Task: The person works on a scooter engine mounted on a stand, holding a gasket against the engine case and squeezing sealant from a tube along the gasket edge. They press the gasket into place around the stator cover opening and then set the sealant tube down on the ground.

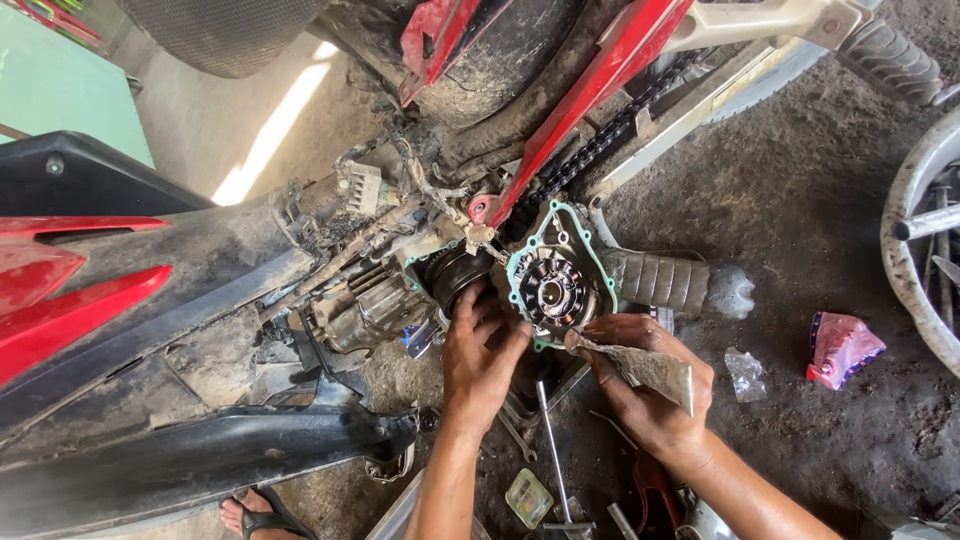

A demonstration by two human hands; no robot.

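Head view: a motorbike lies on its side on a dirt floor (800,200), its engine side open so the round rotor (551,291) shows inside a casing rimmed by a green gasket (513,262). The left hand (478,350) sits at about 8 o'clock of the rotor, fingers curled and spread against the casing edge, gripping nothing loose that I can see; it seems to steady or feel the rim. The right hand (640,385) is at about 4 o'clock of the rotor, closed around a crumpled tube (640,365) whose nozzle end touches the gasket's lower edge. By my reading, the step in hand is laying sealant from the tube along the gasket face, and only the lower stretch is under the nozzle now; the next move calls for a steady squeeze while tracking the rim round the rotor, keeping the bead off the rotor itself. The chain (600,145) runs off toward 1 o'clock beside a red frame bar (590,90). Below the hands, toward 6 o'clock, lie a T-handle wrench (553,450) and a small clear box (528,497); a pink wrapper (840,348) lies well apart at 3 o'clock
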